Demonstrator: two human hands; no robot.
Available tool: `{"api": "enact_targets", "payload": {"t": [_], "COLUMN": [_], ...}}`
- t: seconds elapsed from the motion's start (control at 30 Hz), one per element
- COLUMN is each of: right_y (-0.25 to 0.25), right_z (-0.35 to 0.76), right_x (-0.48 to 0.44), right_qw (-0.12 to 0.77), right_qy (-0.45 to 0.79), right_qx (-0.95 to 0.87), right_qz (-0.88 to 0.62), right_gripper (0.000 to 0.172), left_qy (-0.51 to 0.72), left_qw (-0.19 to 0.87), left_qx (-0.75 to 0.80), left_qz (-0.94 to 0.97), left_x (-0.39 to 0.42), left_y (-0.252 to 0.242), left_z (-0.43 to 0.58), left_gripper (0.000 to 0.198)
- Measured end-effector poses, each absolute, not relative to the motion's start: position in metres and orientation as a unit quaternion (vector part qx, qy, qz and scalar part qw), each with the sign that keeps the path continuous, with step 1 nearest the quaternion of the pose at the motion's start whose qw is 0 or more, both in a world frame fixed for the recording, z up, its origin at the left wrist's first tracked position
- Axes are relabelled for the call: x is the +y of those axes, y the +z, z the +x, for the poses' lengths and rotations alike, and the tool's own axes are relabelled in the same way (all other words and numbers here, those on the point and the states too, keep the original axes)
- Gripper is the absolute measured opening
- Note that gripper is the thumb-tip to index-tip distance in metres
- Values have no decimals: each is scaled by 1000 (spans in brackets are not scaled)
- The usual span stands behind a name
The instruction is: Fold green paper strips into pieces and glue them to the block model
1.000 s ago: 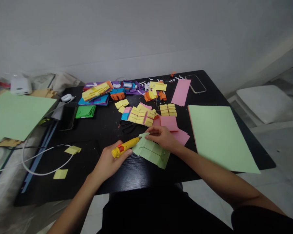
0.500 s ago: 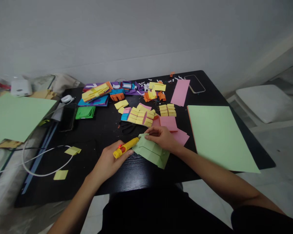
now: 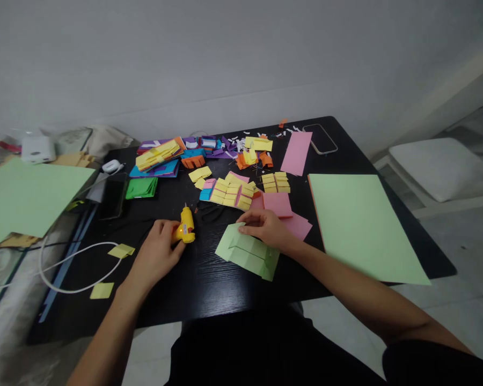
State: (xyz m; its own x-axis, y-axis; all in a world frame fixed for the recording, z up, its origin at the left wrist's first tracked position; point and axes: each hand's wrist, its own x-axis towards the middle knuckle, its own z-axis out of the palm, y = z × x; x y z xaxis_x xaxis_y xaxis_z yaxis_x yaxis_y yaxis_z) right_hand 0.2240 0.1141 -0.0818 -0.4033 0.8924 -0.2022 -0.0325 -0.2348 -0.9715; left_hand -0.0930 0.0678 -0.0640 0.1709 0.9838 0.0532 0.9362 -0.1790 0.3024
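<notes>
A yellow glue gun (image 3: 187, 221) is at the handle end in my left hand (image 3: 158, 247), on the left of the black table, its nozzle pointing away from me. My right hand (image 3: 263, 228) pinches the upper edge of a folded light green paper (image 3: 245, 251), which has crease lines across it. Beyond that paper lies a strip of folded yellow, pink and blue paper pieces (image 3: 229, 194). Pink paper squares (image 3: 277, 204) lie just past my right hand. Black-handled scissors, partly lost against the dark table, seem to rest near the strip.
A large light green sheet (image 3: 358, 225) covers the table's right side. Stacked coloured papers (image 3: 159, 154) and scraps (image 3: 235, 143) lie at the back. On the left are a dark phone (image 3: 113, 197), a white cable (image 3: 80, 246) and small yellow papers (image 3: 102, 290). A white stool (image 3: 430, 169) stands at right.
My left hand has drawn the glue gun left, away from the green paper, and its nozzle has turned to point away from me. My right hand stays on the paper.
</notes>
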Motion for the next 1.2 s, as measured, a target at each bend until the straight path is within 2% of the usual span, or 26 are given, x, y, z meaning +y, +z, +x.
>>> {"api": "enact_targets", "payload": {"t": [0.1,0.23,0.3,0.43,0.53,0.63,0.97,1.2], "right_y": [-81,-81,-81,-82,-82,-78,-78,-84], "right_z": [224,225,225,225,226,227,227,223], "right_x": [115,115,115,116,117,116,114,109], "right_qw": [346,345,347,361,371,377,377,398], "right_qy": [672,669,665,656,653,657,631,588], "right_qx": [-496,-495,-497,-498,-494,-492,-514,-546], "right_qz": [-428,-434,-437,-438,-437,-428,-442,-444], "right_gripper": [20,22,23,26,28,35,33,20], "left_qy": [117,165,218,194,216,251,297,313], "left_qw": [85,63,127,391,439,471,525,556], "left_qx": [620,611,590,551,540,539,529,516], "left_qz": [771,772,767,711,685,651,597,572], "left_x": [72,74,76,85,95,99,91,88], "left_y": [-66,-46,-34,-31,-43,-53,-61,-67], "left_z": [-92,-65,-43,-2,11,12,13,20], "left_gripper": [37,37,28,21,31,34,33,33]}}
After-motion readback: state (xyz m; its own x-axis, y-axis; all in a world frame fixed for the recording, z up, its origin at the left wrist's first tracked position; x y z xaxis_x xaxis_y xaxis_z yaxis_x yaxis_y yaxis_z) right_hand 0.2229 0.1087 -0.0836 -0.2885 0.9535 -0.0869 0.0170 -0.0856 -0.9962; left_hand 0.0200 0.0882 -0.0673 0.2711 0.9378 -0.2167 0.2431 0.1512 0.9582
